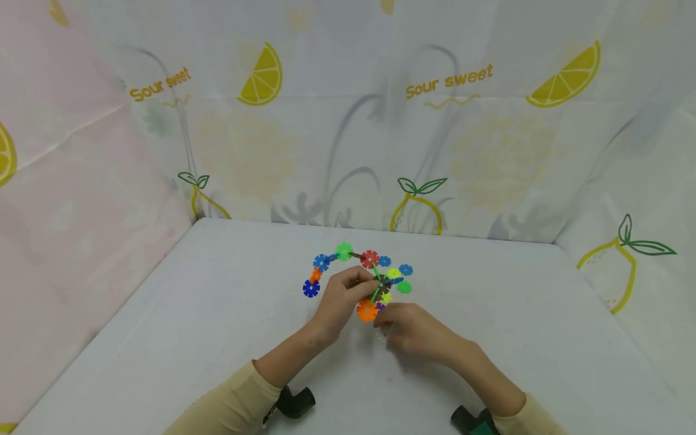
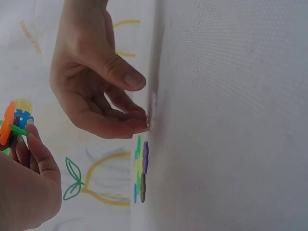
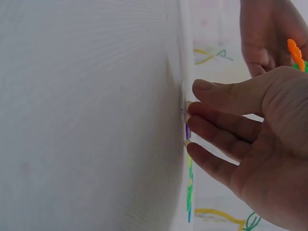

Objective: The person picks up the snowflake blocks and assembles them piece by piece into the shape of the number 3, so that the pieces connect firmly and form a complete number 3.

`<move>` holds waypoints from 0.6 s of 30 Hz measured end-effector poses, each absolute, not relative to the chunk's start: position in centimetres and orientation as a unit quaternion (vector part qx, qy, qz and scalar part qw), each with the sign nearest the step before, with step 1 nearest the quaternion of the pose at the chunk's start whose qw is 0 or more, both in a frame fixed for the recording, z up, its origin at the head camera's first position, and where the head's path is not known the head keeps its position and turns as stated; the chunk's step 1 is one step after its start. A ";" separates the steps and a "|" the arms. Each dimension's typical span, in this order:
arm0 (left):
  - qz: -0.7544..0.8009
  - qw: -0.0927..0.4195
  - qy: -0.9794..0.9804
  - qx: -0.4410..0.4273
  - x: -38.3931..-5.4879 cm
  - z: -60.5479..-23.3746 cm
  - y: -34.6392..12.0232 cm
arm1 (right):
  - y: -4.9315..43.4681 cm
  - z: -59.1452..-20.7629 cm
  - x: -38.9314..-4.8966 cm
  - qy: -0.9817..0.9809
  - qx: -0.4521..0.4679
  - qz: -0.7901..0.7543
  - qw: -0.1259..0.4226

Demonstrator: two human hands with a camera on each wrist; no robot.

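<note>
Walled in at nine, twelve and three o'clock by pale printed fabric (image 1: 337,78) with yellow lemon slices and orange lettering ("Sour sweet", as printed twice at twelve o'clock). Spread below, a broad white tabletop (image 1: 239,314), plain enough for every coloured piece to stand out. Reaching in from seven and five o'clock, two beige sleeves (image 1: 228,402), ending well short of the fingers, so no cloth over the work.

Next in size, a curved chain of slotted, flower-shaped plastic discs (image 1: 344,251), some set edge-on, probably because of slot-to-slot joints. Reckoned from the left hand (image 1: 344,300), running from a dark-blue disc (image 1: 311,288) at ten o'clock, past a red disc (image 1: 370,259) at one, round to an orange disc (image 1: 367,310) at four. Pinched between left thumb and fingers near that orange end, and held clear of the tabletop there (plain from both wrist views), likely for steadiness.

At four o'clock from the left hand, low over the tabletop: the right hand (image 1: 415,329), thumb apart from loosely extended fingers.

By the cuffs, black rounded fittings (image 1: 298,403), presumably wrist cameras, placed there for a view of the fingers.

Lying flat between ten and twelve o'clock of the right hand, perhaps for easy reach: loose blue discs (image 1: 405,270), yellow discs (image 1: 394,273), a light-green disc (image 1: 404,287), a brown disc (image 2: 143,188), a purple disc (image 2: 146,158). Last, at nine o'clock, a white plastic disc (image 1: 382,335) at the right fingertips, apparently without any pinch on it.
</note>
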State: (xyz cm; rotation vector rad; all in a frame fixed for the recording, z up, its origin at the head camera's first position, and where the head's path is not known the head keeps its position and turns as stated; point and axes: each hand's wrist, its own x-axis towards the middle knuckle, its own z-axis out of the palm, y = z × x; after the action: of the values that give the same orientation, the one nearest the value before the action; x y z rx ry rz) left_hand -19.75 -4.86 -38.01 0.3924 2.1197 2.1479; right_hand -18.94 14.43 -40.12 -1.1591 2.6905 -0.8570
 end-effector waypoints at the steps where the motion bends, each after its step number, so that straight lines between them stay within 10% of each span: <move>1: 0.704 0.050 0.696 0.129 -19.8 -38.0 -4.8 | 14.4 -40.1 -18.9 0.882 -0.380 -0.276 0.043; 18: 0.699 0.055 0.701 0.132 -19.4 -38.2 -4.5 | 14.2 -39.8 -18.5 0.904 -0.331 -0.255 0.089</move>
State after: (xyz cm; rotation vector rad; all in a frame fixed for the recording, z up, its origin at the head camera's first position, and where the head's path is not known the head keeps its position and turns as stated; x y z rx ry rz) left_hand -19.43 -4.49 -38.24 0.3993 2.1287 2.1211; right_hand -18.47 14.20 -39.83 -0.9847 2.6898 -0.7593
